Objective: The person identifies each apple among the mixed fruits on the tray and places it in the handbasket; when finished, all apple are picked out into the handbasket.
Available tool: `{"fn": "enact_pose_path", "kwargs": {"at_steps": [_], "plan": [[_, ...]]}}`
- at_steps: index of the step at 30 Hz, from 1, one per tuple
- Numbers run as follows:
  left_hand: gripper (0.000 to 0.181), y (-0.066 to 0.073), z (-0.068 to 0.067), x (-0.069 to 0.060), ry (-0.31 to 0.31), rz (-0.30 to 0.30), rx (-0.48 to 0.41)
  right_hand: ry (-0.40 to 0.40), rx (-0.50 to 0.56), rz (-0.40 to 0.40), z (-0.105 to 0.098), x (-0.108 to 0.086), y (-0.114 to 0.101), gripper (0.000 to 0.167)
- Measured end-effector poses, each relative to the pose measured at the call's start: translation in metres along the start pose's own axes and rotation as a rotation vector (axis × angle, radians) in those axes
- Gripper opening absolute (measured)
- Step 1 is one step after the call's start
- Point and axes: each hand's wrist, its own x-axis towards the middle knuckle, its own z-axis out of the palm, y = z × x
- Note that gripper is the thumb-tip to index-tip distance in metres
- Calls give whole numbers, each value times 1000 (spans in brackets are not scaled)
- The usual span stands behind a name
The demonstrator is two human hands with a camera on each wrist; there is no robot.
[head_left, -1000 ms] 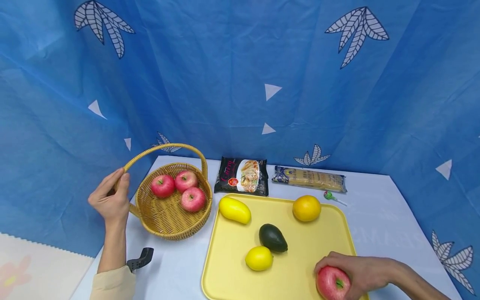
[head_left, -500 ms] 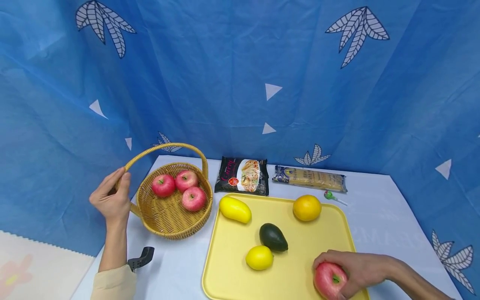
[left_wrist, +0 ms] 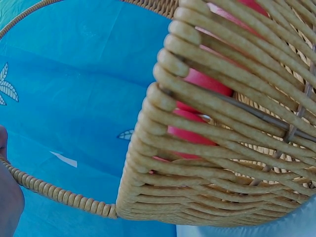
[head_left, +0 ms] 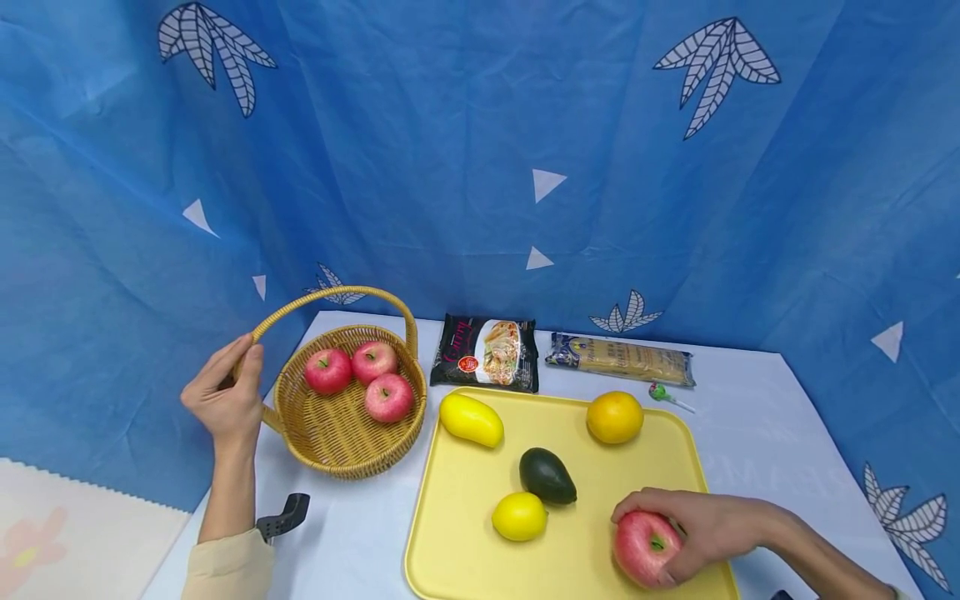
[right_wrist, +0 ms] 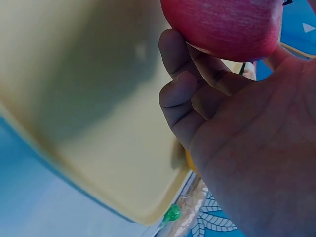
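At the lower right of the head view, my right hand (head_left: 701,533) grips a red apple (head_left: 645,548) over the near right part of the yellow tray (head_left: 600,492). The right wrist view shows fingers curled around the apple (right_wrist: 227,24), with tray surface beyond it. On the left, my left hand (head_left: 228,392) pinches the arched handle (head_left: 337,292) of a woven basket (head_left: 345,458). Three red apples (head_left: 388,397) lie inside the basket. In the left wrist view the woven wall (left_wrist: 222,138) fills the right side, and red shows through its gaps.
On the tray lie a yellow mango (head_left: 471,419), a dark green avocado (head_left: 547,476), a lemon (head_left: 519,516) and an orange fruit (head_left: 614,417). Behind it are a black noodle packet (head_left: 486,352), a pasta packet (head_left: 621,358) and a lollipop (head_left: 667,395). A blue curtain (head_left: 450,167) backs the table.
My right hand has moved a little left and away from me with the apple in its grip. The left hand still holds the basket handle, and the basket stays in place.
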Motion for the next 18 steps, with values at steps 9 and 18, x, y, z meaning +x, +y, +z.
{"fn": "enact_pose_path", "kwargs": {"at_steps": [9,18], "plan": [[18,0,-1,0,0,-7,7,18,-33,-33,-5,6,-10,64],[18,-1,1,0,13,-1,-11,39,-114,-90,-10,12,-18,65]]}}
